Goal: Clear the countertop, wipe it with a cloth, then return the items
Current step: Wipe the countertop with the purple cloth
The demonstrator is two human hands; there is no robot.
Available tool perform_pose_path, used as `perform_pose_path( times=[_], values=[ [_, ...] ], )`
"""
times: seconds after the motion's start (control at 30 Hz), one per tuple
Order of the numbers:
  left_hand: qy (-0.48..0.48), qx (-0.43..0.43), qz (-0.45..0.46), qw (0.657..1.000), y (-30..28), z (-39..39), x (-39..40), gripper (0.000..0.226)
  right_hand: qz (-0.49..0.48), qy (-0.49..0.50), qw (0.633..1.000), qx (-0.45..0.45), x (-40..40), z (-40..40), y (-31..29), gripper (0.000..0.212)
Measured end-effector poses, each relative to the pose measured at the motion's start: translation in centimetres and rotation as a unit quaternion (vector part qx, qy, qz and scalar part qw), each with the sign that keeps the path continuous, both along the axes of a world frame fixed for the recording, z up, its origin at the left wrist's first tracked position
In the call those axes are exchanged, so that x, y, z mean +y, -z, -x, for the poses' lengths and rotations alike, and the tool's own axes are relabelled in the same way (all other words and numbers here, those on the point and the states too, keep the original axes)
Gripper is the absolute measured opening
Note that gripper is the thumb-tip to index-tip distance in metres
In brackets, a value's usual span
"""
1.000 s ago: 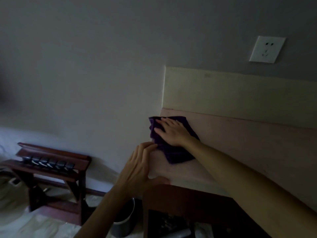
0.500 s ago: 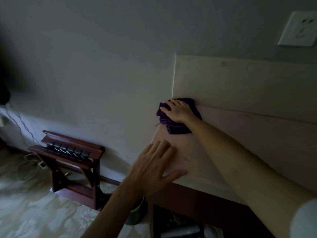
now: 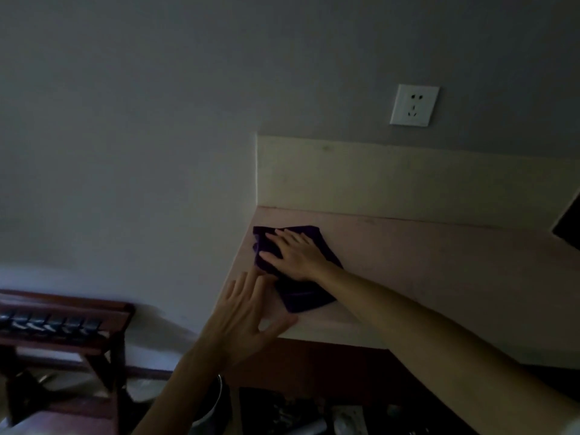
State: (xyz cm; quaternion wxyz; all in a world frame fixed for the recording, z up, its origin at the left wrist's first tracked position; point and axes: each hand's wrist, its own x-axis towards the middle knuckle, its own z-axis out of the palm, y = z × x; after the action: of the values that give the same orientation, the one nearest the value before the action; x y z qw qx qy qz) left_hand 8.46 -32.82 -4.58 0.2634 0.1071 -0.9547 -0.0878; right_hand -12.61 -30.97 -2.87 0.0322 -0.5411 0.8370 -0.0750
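No text, label, brand, number or sign can be read anywhere in this dim view. The white wall socket (image 3: 414,105) above the bench shows only its dark pin holes and carries no lettering that can be made out. The dark strip of slats on the wooden rack (image 3: 50,324) at the lower left has pale marks, but they are too blurred to tell as writing. The items in the dark space under the bench are too dim to show any print.
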Motion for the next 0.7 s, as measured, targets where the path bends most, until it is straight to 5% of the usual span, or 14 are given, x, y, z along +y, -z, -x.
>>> perform_pose_path(
  times=[0.4,0.7],
  values=[
    [0.001,-0.043,0.058,0.997,0.7,3.7,1.8,0.069,0.029,0.012,0.999,0.007,-11.0,7.4,-0.1,0.073],
    [-0.124,-0.051,-0.005,0.991,0.7,6.3,4.8,0.057,0.003,-0.029,1.000,0.003,-5.7,8.4,-0.3,0.078]
  ],
)
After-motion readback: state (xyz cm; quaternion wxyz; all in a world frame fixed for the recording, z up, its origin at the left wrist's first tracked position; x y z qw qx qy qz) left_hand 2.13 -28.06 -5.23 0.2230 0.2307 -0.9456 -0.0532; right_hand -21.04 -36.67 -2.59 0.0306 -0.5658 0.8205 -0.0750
